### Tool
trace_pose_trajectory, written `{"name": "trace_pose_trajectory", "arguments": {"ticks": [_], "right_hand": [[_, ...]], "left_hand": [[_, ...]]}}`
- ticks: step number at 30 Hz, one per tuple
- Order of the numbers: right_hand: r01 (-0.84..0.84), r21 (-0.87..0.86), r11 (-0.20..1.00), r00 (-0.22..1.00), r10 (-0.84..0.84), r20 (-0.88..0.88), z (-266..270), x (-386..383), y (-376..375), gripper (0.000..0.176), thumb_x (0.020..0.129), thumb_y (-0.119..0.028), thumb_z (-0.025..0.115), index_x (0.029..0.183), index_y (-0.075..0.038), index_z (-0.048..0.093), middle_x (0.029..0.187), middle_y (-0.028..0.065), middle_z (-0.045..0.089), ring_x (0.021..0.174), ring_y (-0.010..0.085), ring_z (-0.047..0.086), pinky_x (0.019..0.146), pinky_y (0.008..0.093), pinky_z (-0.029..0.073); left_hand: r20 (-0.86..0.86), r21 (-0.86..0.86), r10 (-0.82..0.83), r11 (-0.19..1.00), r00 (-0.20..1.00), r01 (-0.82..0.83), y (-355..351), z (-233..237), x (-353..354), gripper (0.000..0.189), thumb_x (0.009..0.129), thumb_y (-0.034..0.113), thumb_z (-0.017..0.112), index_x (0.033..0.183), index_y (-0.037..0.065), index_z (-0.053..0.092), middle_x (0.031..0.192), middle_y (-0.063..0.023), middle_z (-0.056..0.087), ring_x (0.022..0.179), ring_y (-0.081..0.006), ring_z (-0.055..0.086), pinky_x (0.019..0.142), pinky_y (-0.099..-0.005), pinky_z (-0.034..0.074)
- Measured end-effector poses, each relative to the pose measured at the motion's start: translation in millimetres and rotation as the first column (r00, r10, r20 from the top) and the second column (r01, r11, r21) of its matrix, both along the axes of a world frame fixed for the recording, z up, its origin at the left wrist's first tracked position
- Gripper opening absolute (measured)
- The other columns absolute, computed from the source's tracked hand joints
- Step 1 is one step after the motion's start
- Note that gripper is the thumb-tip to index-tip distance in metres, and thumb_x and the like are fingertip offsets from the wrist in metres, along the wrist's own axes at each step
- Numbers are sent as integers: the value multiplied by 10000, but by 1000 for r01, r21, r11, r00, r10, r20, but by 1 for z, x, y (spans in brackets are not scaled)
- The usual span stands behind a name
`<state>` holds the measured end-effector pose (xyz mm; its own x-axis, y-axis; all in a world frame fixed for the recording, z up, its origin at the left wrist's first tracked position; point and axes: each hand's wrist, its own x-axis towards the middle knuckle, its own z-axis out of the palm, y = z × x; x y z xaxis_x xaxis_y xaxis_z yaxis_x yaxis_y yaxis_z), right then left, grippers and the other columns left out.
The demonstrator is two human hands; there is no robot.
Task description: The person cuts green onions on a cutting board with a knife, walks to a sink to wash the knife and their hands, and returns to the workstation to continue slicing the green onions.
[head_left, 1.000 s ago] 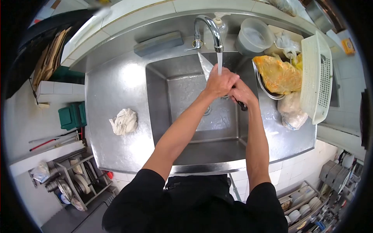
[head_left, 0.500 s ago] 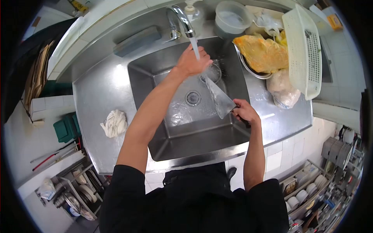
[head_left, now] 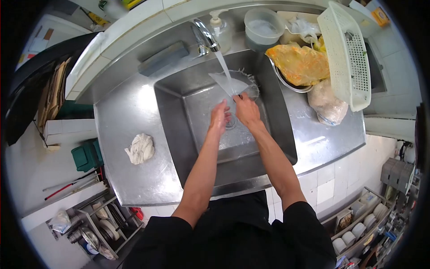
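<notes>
My right hand [head_left: 247, 109] is closed on the dark handle of a wide-bladed kitchen knife [head_left: 220, 80]. Its blade points up and to the left, and running water from the faucet [head_left: 207, 36] falls on it. Just left of the handle is my left hand [head_left: 220, 115], wet, with its fingers apart and nothing in it. Both hands are over the steel sink [head_left: 179, 130]. Behind the blade, at the far right of the basin, a round clear shape [head_left: 254, 91] shows in part; I cannot make out what it is.
A crumpled white cloth [head_left: 140, 149] lies on the left counter. On the right are a yellow-orange bag [head_left: 300, 62] on a metal bowl, a pinkish wrapped bundle [head_left: 327, 103] and a tilted white plastic basket [head_left: 341, 58]. A plastic tub [head_left: 264, 29] and a pump bottle [head_left: 219, 28] stand behind the sink.
The knife has swung round from pointing up-left at the sink's right side to lying under the stream. My right hand moved up and left with it; my left hand came down from the faucet.
</notes>
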<state>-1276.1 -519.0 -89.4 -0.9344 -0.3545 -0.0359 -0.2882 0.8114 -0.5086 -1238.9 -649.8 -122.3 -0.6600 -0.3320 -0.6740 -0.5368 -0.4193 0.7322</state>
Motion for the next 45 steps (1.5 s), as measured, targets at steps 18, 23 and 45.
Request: {"name": "trace_pose_trajectory", "arguments": {"ticks": [18,23,45], "right_hand": [[221,-59,974,974,-217,67,56,74,66,385,837,-97,652,1216,-64,595,988,209,649,891,409,644,760,476,526],[-150,162,975,958,184,-222,33,0,19,235,868,-135,591,1089,-58,609,912,146,683,768,364,686,695,486,555],[-309,32,950,935,298,192,68,-49,36,199,767,-111,619,907,31,613,1031,259,658,948,453,640,818,509,525]], "left_hand": [[-80,-430,-26,903,996,-11,19,-48,-100,261,844,254,763,865,19,652,775,-103,661,664,-209,619,592,-387,470],[75,157,154,974,985,-164,-40,-15,-75,239,928,299,671,868,79,600,756,-69,624,673,-200,602,568,-368,496],[-52,268,273,931,961,-250,9,31,-94,210,862,237,691,896,37,637,761,-54,634,560,-171,565,434,-328,388]]}}
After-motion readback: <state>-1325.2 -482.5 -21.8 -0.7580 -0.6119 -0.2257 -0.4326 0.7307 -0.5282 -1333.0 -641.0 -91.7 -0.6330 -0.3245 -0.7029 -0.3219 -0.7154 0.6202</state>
